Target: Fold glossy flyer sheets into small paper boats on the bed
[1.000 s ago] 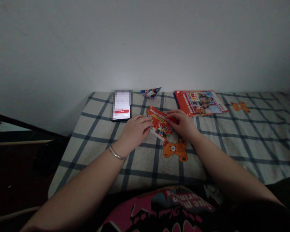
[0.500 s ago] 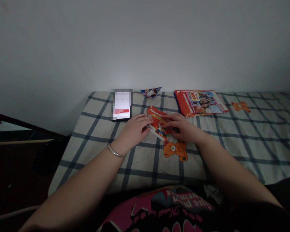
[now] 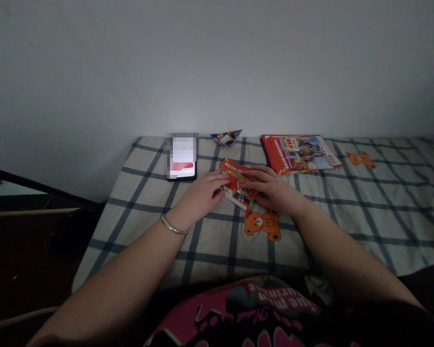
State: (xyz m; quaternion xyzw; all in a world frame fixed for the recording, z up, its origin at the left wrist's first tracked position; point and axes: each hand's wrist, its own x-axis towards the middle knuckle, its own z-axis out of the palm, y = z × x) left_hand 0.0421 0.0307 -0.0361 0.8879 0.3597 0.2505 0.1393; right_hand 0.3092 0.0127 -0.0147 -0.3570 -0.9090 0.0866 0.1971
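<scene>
A red printed flyer [image 3: 239, 179], folded, lies slantwise on the checked cloth in front of me, with a white edge showing along its near-left side. My left hand [image 3: 207, 192] holds its left end, fingers on top and thumb at the lower edge. On the flyer's right part, my right hand [image 3: 271, 189] keeps its fingers over the print, with the thumb tucked lower down. That hand covers the flyer's right end, so the folds there are hidden.
Behind the left hand lies a lit phone [image 3: 183, 159], its screen partly blurred. A small folded paper piece [image 3: 226, 139] stands near the wall. At the right is a stack of flyers [image 3: 304, 153]. The checked cloth [image 3: 130, 207] bears printed bears; its left edge drops off.
My right hand has shifted slightly on the flyer, its fingers now reaching a little farther up. The left hand stays in the same place.
</scene>
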